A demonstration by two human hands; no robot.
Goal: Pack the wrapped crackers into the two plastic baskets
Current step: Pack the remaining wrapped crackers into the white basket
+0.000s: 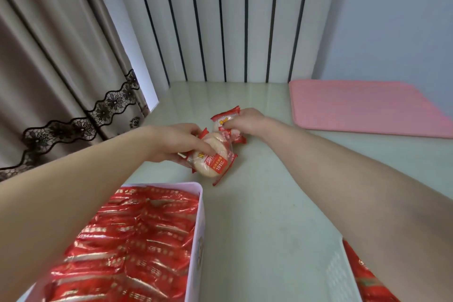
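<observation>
The left hand (176,141) held a wrapped cracker (212,158) near the middle of the table (257,216), its fingers curled over the top of the packet and the thumb underneath, so the round cracker showed through the clear wrap with the red label facing the camera. The packet's long axis ran from the upper left toward the lower right, its crimped red ends sticking out past the hand at both ends. Just beyond it, touching or nearly touching, the right hand (245,121) pinched a second cracker packet (226,120), fingers closed round its near edge; that packet seemed to rest on the table, though whether it was lifted could not be told.

The relation that mattered was which basket lay closer to which hand. The left basket (198,228), already packed with rows of red packets (nearly full, from what showed), sat directly below the left forearm, toward the person. The right basket (343,265) lay under the right forearm, only a corner and some red packets visible. Each hand, then, probably had its own basket straight back along its arm, and the left packet would likely need turning to match the rows.
</observation>
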